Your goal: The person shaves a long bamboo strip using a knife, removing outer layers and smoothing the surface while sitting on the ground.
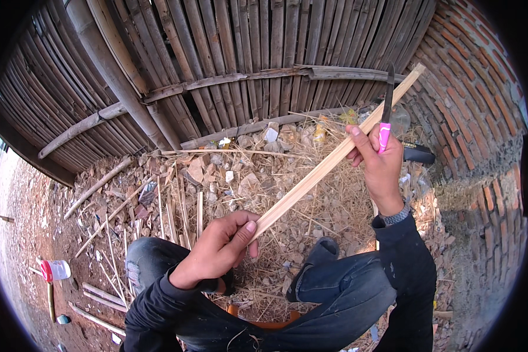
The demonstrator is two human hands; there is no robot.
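A long pale split strip of bamboo or wood point(311, 177) slants up from my lap toward the brick wall. Its near end is gripped by my left hand point(217, 246), the thumb pressed along the top. Farther up, my right hand point(382, 173) pinches the strip between thumb and fingers. That same hand also holds a knife point(385, 129) with a pink handle, its dark blade pointing up and crossing in front of the strip's far part. Whether the blade touches the strip, I cannot tell.
Rubble and straw point(246, 182) cover the ground ahead. Cut sticks point(173, 211) lie at the left, beyond my knee. A bamboo wall point(264, 53) rises ahead, a brick wall point(481, 117) at the right. A red-and-white tub point(57, 270) lies far left; a black object point(419, 154) is near the bricks.
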